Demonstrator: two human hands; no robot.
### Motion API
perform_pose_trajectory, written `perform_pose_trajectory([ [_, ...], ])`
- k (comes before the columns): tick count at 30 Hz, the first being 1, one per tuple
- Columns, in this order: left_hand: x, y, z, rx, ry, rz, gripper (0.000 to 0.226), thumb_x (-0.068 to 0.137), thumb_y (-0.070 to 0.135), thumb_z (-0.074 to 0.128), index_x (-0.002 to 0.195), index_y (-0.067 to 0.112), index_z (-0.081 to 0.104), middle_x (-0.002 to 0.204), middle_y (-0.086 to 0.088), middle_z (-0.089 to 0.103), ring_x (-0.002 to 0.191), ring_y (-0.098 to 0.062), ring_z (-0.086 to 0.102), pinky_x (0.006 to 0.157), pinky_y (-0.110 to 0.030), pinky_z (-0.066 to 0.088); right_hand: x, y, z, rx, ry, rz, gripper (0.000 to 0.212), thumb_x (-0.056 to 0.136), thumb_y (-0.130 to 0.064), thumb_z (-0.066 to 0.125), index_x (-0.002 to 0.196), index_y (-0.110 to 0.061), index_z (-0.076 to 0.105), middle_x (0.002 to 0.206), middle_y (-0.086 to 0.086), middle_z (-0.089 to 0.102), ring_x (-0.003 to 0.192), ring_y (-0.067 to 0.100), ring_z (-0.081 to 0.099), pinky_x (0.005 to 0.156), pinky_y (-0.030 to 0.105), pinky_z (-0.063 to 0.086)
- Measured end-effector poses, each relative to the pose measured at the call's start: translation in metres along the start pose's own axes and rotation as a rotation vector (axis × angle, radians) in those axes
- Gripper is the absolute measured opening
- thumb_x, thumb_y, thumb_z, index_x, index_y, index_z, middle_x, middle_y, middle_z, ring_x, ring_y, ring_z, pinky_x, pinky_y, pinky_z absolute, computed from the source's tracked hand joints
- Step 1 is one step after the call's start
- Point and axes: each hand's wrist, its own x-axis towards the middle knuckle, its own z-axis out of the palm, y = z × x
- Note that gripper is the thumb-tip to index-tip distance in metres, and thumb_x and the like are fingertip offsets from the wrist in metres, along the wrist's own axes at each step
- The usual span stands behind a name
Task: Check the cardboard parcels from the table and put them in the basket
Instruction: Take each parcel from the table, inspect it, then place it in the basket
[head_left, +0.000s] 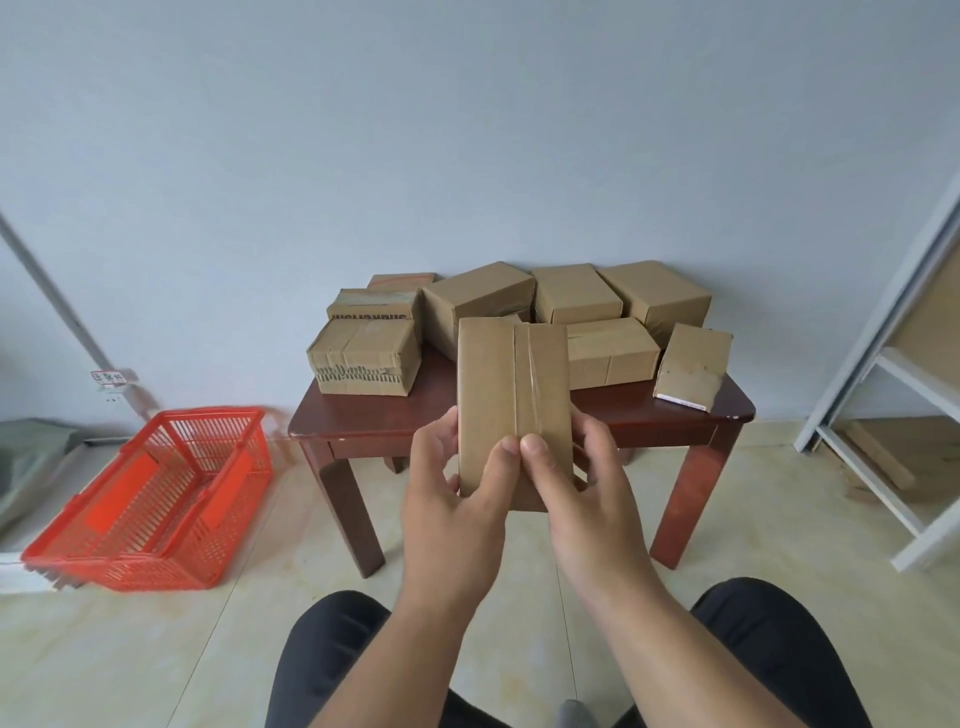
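Note:
I hold a taped cardboard parcel (511, 384) upright in front of me, above the near edge of the small dark wooden table (395, 415). My left hand (457, 499) grips its lower left side and my right hand (582, 499) grips its lower right side, both thumbs pressed on the front face beside the tape seam. Several more cardboard parcels (363, 356) lie on the table behind it. A red plastic basket (156, 499) stands on the floor to the left of the table with nothing in it.
A white metal shelf frame (883, 364) stands at the right with wooden pieces on the floor under it. A grey bag (26, 457) lies at the far left by the wall. My knees in dark trousers (322, 665) show at the bottom.

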Motion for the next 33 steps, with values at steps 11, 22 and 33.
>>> perform_pose_trajectory([
  [11,-0.014,-0.007,0.008,0.004,-0.112,0.015,0.047,0.098,0.016,0.072,0.141,0.028,0.055,0.134,0.009,0.066,0.115,0.005,0.065,0.085,-0.019,0.058,0.009,-0.012,-0.013,-0.029,-0.051,-0.022,0.058,0.092,-0.047,0.07,0.146,-0.044,0.051,0.132,-0.017,0.069,0.118,0.002,0.068,0.094,0.03,0.058],
  [22,0.001,0.0,0.007,0.119,-0.03,-0.01,0.035,0.093,0.056,0.071,0.121,0.04,0.06,0.124,0.011,0.066,0.115,-0.001,0.064,0.093,-0.036,0.06,0.0,-0.007,-0.01,-0.029,-0.007,-0.011,0.041,0.095,-0.045,0.073,0.133,-0.045,0.057,0.122,-0.024,0.069,0.108,-0.001,0.07,0.083,0.024,0.058],
  [33,-0.01,0.006,0.01,0.089,-0.038,-0.012,0.039,0.094,0.036,0.073,0.126,0.023,0.057,0.125,0.01,0.067,0.096,0.018,0.064,0.069,-0.011,0.054,-0.001,-0.021,-0.008,-0.084,0.02,-0.024,0.047,0.082,-0.06,0.062,0.125,-0.041,0.056,0.107,-0.028,0.069,0.097,-0.012,0.067,0.07,0.01,0.053],
])
